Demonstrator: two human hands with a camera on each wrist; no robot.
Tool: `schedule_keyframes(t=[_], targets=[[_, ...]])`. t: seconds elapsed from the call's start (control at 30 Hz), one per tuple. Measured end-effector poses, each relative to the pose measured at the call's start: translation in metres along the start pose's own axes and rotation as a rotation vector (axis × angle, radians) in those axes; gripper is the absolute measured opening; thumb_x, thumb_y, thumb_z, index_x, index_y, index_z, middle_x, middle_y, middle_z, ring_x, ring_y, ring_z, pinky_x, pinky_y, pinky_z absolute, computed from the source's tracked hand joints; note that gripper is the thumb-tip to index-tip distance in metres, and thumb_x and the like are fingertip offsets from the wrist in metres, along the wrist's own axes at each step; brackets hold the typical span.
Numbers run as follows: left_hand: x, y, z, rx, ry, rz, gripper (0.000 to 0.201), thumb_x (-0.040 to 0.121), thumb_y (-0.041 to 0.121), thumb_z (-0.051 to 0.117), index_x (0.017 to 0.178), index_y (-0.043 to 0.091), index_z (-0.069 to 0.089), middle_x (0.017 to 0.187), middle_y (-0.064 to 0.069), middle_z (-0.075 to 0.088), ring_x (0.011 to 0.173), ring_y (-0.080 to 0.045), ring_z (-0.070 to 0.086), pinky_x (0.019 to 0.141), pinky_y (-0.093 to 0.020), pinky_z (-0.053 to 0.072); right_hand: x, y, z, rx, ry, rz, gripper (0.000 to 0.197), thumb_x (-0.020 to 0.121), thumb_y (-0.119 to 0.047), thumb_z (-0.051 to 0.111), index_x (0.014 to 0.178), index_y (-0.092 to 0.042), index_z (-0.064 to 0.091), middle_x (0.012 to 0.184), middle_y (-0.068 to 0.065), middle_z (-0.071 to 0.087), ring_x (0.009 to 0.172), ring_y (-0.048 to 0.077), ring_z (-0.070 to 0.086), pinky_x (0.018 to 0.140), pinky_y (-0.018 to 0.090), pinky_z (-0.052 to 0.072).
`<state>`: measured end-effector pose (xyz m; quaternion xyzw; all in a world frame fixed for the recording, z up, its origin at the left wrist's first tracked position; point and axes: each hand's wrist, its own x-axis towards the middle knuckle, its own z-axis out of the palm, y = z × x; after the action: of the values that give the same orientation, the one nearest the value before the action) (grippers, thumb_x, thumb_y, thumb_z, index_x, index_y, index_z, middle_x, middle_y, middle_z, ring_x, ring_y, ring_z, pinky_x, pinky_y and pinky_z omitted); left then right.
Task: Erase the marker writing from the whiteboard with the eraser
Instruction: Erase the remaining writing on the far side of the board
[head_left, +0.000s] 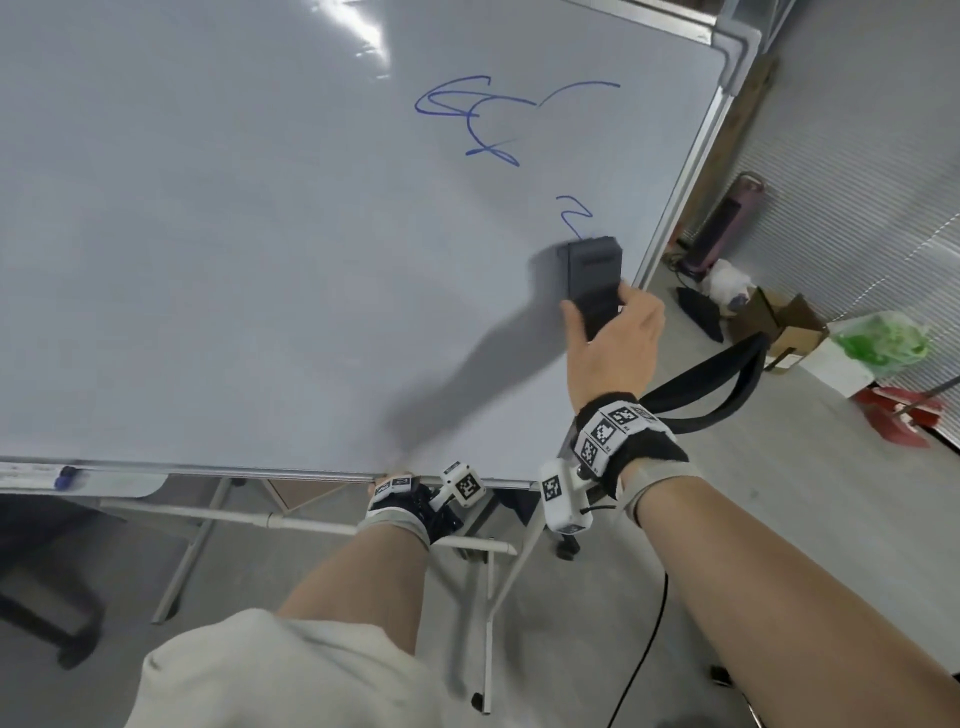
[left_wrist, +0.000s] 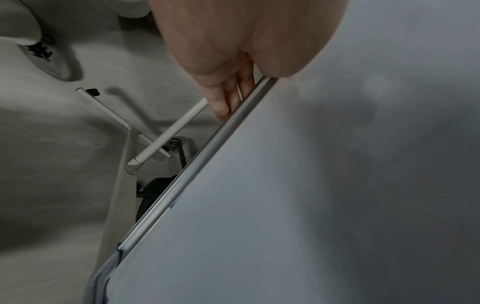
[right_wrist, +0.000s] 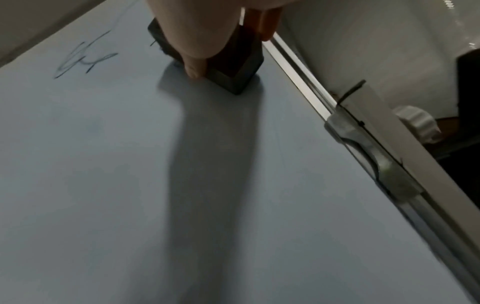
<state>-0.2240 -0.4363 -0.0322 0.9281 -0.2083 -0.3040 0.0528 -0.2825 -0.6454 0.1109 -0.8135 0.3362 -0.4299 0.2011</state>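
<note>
A large whiteboard (head_left: 234, 260) on a stand fills the head view. Blue marker writing (head_left: 470, 117) sits at its upper right, with a smaller blue squiggle (head_left: 574, 214) below it. My right hand (head_left: 613, 338) grips a dark grey eraser (head_left: 592, 278) and holds it flat against the board just under the squiggle, near the right frame. The right wrist view shows the eraser (right_wrist: 235, 72) on the board with my thumb along its side. My left hand (left_wrist: 231, 82) holds the board's bottom frame (left_wrist: 197, 164), fingers curled behind the rail.
A marker (head_left: 65, 478) lies on the tray at the board's lower left. The stand's white legs (head_left: 488, 597) and crossbar are below. On the floor to the right are a heater (head_left: 719, 228), a cardboard box (head_left: 779, 325), a green bag (head_left: 883, 343) and a red dustpan (head_left: 898, 415).
</note>
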Motion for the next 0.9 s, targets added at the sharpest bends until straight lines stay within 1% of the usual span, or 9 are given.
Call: schedule_keyframes(t=[0.13,0.17,0.3,0.47,0.53,0.63,0.7,0.83,0.9], targets=[[-0.005,0.000,0.000,0.040,0.013,0.035,0.045,0.080,0.053,0.059,0.114,0.023,0.066,0.117,0.000,0.068,0.112,-0.021,0.063,0.093,-0.026,0.044,-0.009,-0.010,0.001,-0.085,-0.285,-0.281,0.052,0.081,-0.038,0.078,0.118,-0.009,0.055,0.119,0.011,0.054,0.108,0.031,0.051,0.090,0.042,0.047],[-0.006,0.000,-0.001,0.039,0.010,0.033,0.047,0.079,0.055,0.059,0.115,0.025,0.066,0.117,-0.001,0.068,0.113,-0.022,0.063,0.093,-0.027,0.044,-0.009,-0.011,0.002,-0.087,-0.273,-0.296,0.052,0.082,-0.038,0.077,0.119,-0.009,0.055,0.119,0.010,0.055,0.109,0.030,0.051,0.090,0.041,0.047],[-0.011,-0.001,-0.003,0.073,0.008,0.051,0.051,0.079,0.057,0.059,0.118,0.025,0.065,0.121,-0.001,0.065,0.115,-0.024,0.061,0.090,-0.024,0.045,0.004,-0.011,0.002,0.038,0.048,0.027,0.059,0.087,-0.050,0.064,0.126,-0.009,0.046,0.126,0.011,0.050,0.120,0.033,0.049,0.093,0.051,0.051],[-0.017,-0.004,-0.001,0.112,0.025,0.063,0.052,0.080,0.056,0.058,0.122,0.025,0.063,0.122,-0.002,0.064,0.117,-0.023,0.060,0.089,-0.025,0.044,-0.009,-0.024,0.002,-0.051,-0.212,-0.218,0.053,0.083,-0.042,0.074,0.120,-0.010,0.053,0.123,0.008,0.052,0.112,0.029,0.049,0.089,0.041,0.048],[-0.017,-0.006,-0.001,0.109,0.041,0.074,0.049,0.080,0.054,0.060,0.119,0.025,0.064,0.124,-0.002,0.065,0.117,-0.023,0.060,0.089,-0.024,0.044,-0.005,-0.021,-0.001,-0.028,-0.123,-0.167,0.053,0.085,-0.043,0.072,0.122,-0.011,0.052,0.124,0.006,0.052,0.114,0.027,0.049,0.086,0.039,0.047],[-0.020,-0.005,0.004,0.087,0.066,0.083,0.051,0.080,0.054,0.061,0.123,0.025,0.063,0.127,-0.002,0.063,0.119,-0.022,0.059,0.094,-0.024,0.045,0.013,-0.020,-0.008,0.079,0.122,0.130,0.059,0.090,-0.049,0.065,0.128,-0.009,0.046,0.127,0.009,0.049,0.116,0.028,0.050,0.087,0.046,0.052],[-0.020,-0.004,0.007,0.059,0.052,0.095,0.053,0.082,0.055,0.058,0.126,0.027,0.060,0.129,-0.001,0.062,0.121,-0.022,0.057,0.094,-0.025,0.043,0.015,-0.029,-0.009,0.076,0.168,0.143,0.058,0.089,-0.048,0.065,0.127,-0.009,0.046,0.125,0.011,0.050,0.114,0.030,0.049,0.088,0.049,0.052],[-0.010,-0.012,0.010,-0.008,0.046,0.055,0.046,0.079,0.056,0.057,0.112,0.024,0.067,0.115,0.000,0.069,0.108,-0.021,0.066,0.077,-0.021,0.041,0.004,-0.054,0.002,0.047,-0.083,-0.178,0.051,0.087,-0.042,0.071,0.125,-0.014,0.051,0.123,0.009,0.051,0.112,0.029,0.050,0.091,0.039,0.047],[-0.004,-0.014,0.020,-0.095,-0.031,0.025,0.045,0.081,0.054,0.056,0.112,0.024,0.066,0.113,-0.002,0.069,0.106,-0.021,0.066,0.076,-0.021,0.043,0.008,-0.052,0.003,0.010,-0.069,-0.217,0.051,0.088,-0.042,0.068,0.126,-0.012,0.052,0.123,0.009,0.052,0.113,0.030,0.050,0.091,0.040,0.048]])
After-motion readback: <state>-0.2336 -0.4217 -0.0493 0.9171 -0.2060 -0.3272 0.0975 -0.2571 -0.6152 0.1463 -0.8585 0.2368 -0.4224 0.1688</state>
